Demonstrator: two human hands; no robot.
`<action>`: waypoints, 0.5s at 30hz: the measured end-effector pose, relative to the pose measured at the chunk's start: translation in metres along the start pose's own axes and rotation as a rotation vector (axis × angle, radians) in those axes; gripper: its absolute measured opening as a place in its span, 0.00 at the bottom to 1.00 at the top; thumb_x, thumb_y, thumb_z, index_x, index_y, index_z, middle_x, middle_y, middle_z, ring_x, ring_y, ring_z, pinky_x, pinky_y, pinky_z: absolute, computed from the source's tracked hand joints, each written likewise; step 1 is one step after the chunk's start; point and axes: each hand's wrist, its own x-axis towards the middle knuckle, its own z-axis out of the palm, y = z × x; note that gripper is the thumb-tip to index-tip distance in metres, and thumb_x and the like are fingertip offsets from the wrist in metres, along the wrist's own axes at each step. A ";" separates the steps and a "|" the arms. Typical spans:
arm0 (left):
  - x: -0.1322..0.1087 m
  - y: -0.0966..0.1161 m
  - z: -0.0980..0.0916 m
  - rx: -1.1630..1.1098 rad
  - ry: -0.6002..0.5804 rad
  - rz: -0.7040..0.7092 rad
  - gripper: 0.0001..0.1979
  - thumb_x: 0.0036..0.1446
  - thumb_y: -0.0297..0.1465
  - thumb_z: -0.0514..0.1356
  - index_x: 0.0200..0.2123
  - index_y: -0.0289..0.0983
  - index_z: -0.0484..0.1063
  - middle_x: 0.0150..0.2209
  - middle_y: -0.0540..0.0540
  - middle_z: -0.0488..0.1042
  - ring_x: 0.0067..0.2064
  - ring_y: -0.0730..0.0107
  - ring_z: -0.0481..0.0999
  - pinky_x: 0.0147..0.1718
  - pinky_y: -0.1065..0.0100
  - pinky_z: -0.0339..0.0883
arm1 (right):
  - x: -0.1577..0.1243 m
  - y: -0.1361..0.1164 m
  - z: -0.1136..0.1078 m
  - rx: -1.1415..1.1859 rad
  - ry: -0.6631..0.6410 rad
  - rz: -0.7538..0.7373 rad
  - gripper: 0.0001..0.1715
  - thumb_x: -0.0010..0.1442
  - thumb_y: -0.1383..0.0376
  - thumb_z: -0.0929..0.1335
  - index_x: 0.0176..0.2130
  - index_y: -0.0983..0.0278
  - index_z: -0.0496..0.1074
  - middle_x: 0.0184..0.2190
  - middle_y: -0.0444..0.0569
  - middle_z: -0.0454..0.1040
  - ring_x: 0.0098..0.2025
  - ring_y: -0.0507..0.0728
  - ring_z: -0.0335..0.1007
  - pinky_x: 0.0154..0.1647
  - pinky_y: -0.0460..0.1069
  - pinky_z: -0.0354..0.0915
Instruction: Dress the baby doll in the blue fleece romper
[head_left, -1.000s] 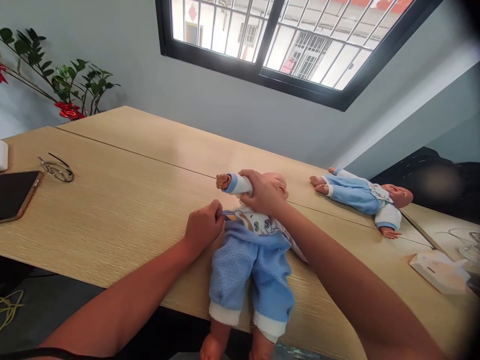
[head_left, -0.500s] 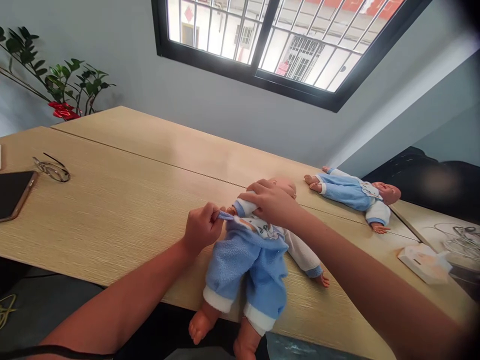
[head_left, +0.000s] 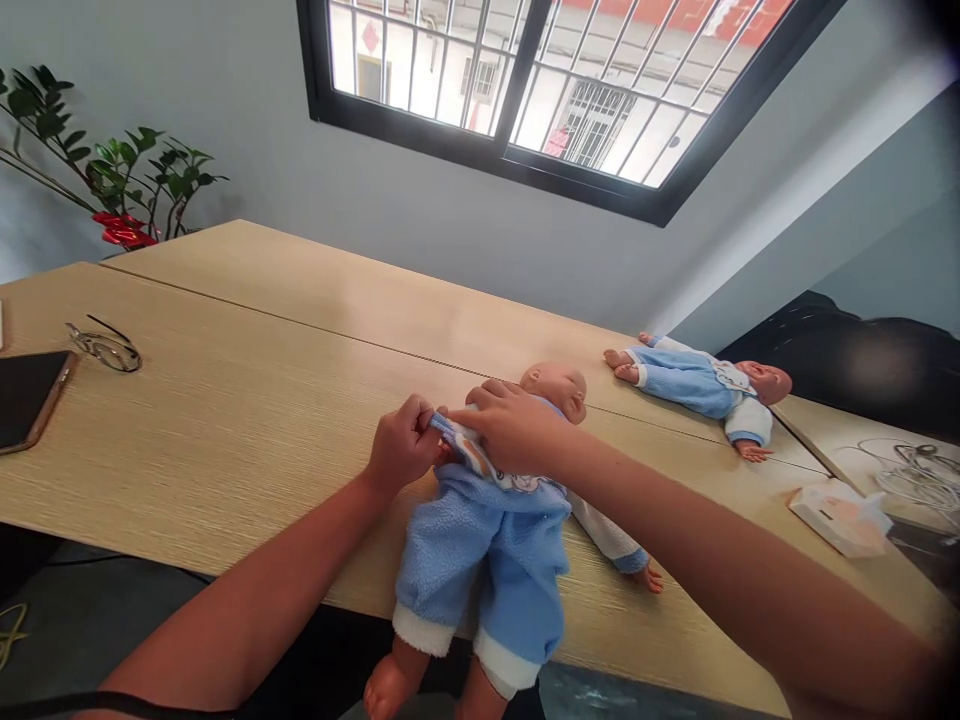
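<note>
A baby doll (head_left: 487, 540) in fleecy blue trousers and a white top lies on its back, head away from me, feet over the table's near edge. Its head is turned to the right. My left hand (head_left: 407, 440) is closed in a pinch on a blue strap (head_left: 444, 428) of the doll's outfit, pulling it taut at the shoulder side. Across the doll's chest lies my right hand (head_left: 514, 425), its fingers curled over the upper clothing beside the strap. That hand hides much of the chest and the nearby arm.
A second doll (head_left: 686, 380) in matching clothes lies at the far right, near a tissue box (head_left: 840, 515) and coiled cables (head_left: 922, 470). Glasses (head_left: 105, 345) and a dark tablet or phone (head_left: 30, 400) rest at the left. A potted plant (head_left: 150, 180) stands behind the table (head_left: 247, 400).
My right hand has moved down and left, from the doll's arm to its chest near the strap, uncovering the head. The strap is pulled higher. The view has shifted slightly.
</note>
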 end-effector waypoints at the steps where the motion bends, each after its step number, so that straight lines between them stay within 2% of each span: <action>1: 0.002 -0.001 -0.001 -0.014 -0.016 -0.011 0.20 0.67 0.40 0.57 0.27 0.42 0.52 0.20 0.58 0.55 0.23 0.74 0.55 0.26 0.70 0.52 | 0.002 -0.001 -0.002 0.047 -0.013 -0.012 0.24 0.63 0.67 0.69 0.57 0.57 0.77 0.50 0.58 0.75 0.53 0.69 0.66 0.56 0.62 0.61; 4: 0.009 -0.006 -0.002 -0.010 -0.078 0.001 0.19 0.67 0.39 0.57 0.27 0.42 0.53 0.20 0.58 0.55 0.22 0.75 0.55 0.25 0.70 0.51 | 0.007 -0.004 -0.011 0.347 -0.031 -0.043 0.18 0.67 0.67 0.63 0.49 0.59 0.80 0.51 0.55 0.76 0.55 0.65 0.67 0.59 0.61 0.61; 6: 0.011 -0.010 -0.003 0.034 -0.083 0.049 0.17 0.65 0.37 0.58 0.27 0.41 0.54 0.21 0.58 0.56 0.23 0.74 0.55 0.26 0.70 0.50 | 0.010 -0.008 -0.017 0.596 -0.033 0.014 0.19 0.71 0.62 0.60 0.40 0.63 0.78 0.45 0.53 0.78 0.50 0.62 0.70 0.55 0.56 0.64; 8: 0.012 -0.012 -0.003 0.082 -0.069 0.105 0.16 0.64 0.35 0.58 0.27 0.41 0.55 0.21 0.57 0.58 0.23 0.74 0.56 0.27 0.70 0.50 | 0.013 -0.011 -0.020 0.794 -0.041 0.177 0.21 0.72 0.55 0.61 0.36 0.64 0.75 0.37 0.51 0.76 0.40 0.58 0.71 0.43 0.52 0.67; 11: 0.011 -0.011 -0.005 0.148 -0.071 0.189 0.15 0.66 0.36 0.57 0.28 0.41 0.57 0.21 0.57 0.59 0.23 0.74 0.57 0.28 0.70 0.50 | 0.015 -0.010 -0.021 0.970 -0.066 0.439 0.19 0.69 0.50 0.65 0.37 0.62 0.72 0.29 0.45 0.72 0.29 0.54 0.66 0.29 0.48 0.60; 13: 0.011 -0.009 -0.007 0.194 -0.088 0.234 0.16 0.68 0.38 0.57 0.28 0.41 0.58 0.21 0.56 0.60 0.23 0.74 0.59 0.28 0.69 0.49 | 0.017 -0.003 -0.022 1.001 -0.086 0.531 0.19 0.66 0.49 0.68 0.36 0.61 0.73 0.28 0.45 0.72 0.27 0.54 0.64 0.26 0.48 0.57; 15: 0.013 -0.007 -0.010 0.241 -0.104 0.252 0.17 0.69 0.38 0.56 0.27 0.40 0.60 0.21 0.56 0.62 0.23 0.74 0.60 0.28 0.69 0.49 | 0.017 0.005 -0.025 0.974 -0.091 0.586 0.19 0.62 0.47 0.72 0.36 0.60 0.76 0.29 0.47 0.74 0.28 0.55 0.66 0.27 0.49 0.58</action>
